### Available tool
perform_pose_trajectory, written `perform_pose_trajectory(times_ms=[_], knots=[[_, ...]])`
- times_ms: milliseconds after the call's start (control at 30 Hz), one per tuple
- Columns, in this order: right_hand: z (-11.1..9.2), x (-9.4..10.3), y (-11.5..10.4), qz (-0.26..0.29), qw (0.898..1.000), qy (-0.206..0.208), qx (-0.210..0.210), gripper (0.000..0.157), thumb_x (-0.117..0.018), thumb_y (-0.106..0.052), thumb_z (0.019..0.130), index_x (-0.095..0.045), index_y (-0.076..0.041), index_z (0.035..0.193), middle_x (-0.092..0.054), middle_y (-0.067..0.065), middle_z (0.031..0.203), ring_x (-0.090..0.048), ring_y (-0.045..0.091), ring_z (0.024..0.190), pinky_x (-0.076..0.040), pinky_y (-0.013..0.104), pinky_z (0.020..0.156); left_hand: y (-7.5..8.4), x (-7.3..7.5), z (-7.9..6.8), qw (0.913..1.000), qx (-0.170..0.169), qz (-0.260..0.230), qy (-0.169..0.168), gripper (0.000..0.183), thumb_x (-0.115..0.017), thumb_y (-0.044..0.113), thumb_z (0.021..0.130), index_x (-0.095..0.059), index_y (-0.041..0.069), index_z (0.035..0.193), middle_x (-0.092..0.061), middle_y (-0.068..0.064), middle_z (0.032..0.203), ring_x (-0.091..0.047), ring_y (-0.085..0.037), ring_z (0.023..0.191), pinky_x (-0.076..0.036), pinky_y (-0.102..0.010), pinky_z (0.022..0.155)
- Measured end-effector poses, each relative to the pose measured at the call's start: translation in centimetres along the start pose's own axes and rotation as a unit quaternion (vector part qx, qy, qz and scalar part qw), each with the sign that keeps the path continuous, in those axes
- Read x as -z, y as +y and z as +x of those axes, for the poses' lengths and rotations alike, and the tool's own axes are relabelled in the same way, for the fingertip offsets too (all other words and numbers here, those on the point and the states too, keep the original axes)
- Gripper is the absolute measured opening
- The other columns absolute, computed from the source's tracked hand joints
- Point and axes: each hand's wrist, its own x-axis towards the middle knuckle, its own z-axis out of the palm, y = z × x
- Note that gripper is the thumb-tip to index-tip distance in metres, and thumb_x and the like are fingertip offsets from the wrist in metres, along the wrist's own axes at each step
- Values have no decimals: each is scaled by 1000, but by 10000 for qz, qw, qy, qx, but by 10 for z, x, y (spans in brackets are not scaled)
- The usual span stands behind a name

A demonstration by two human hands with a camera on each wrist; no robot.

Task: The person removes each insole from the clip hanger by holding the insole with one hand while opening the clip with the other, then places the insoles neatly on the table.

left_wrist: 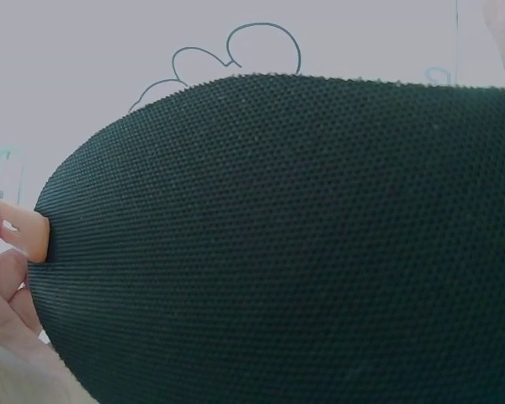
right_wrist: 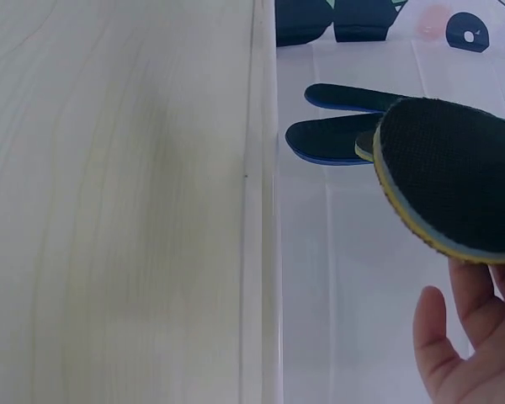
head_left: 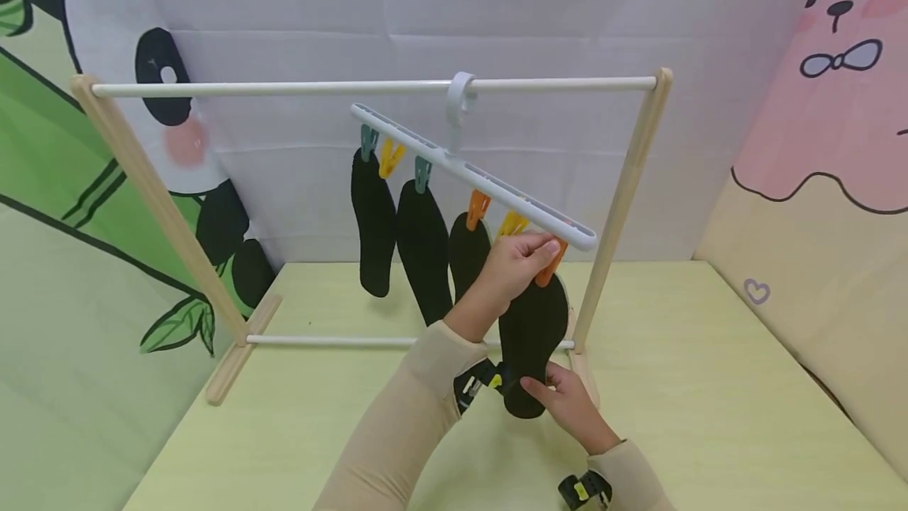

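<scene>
Left hand [head_left: 507, 266] pinches orange clip [head_left: 550, 266]; insole [head_left: 534, 333] hangs below hand, wide end up, long axis near vertical. Right hand [head_left: 573, 406] spread, fingertips hidden behind insole.

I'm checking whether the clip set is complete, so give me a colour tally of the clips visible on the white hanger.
Teal clips: 2
Yellow clips: 2
Orange clips: 2
Total visible: 6
</scene>
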Motion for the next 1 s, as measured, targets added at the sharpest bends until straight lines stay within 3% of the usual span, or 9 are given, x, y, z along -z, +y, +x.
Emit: perform_pose_trajectory(times_ms=[600,1000], knots=[[0,3,0,-74,9998,60,159,19,-63,-5,92,-64,11,103,-68,19,93,-58,7,79,-48,27,70,2,-2,-1,9997,-61,-149,177,23,-54,1,98,-65,-17,109,-50,-1,66,-44,-10,64,-39,-20,62],[0,3,1,-71,9998,12,194,20,-62,-5,93,-64,13,103,-68,21,94,-58,6,80,-49,27,72,1,-4,0,9986,-125,-66,519,24,-55,-2,96,-64,-16,113,-63,-23,84,-46,-6,72,-40,-18,63]])
